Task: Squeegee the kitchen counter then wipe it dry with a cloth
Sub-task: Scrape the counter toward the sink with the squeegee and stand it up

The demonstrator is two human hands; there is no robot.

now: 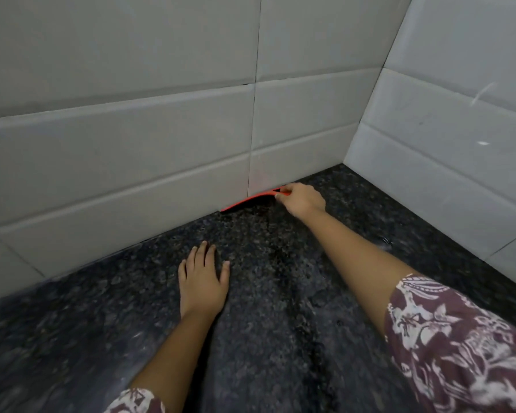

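A dark speckled granite counter [280, 323] fills the lower half of the view and meets white tiled walls in a corner. A red squeegee [251, 201] lies with its blade along the foot of the back wall. My right hand [303, 199] reaches far forward and grips its right end, fingers curled round it. My left hand [203, 278] rests flat on the counter nearer to me, fingers spread and straight. A darker wet streak [298, 293] runs down the counter from the squeegee toward me. No cloth is in view.
The white tiled back wall [131, 144] and the right side wall [444, 144] close off the counter at the far corner. Patterned maroon sleeves [459, 338] cover my upper arms.
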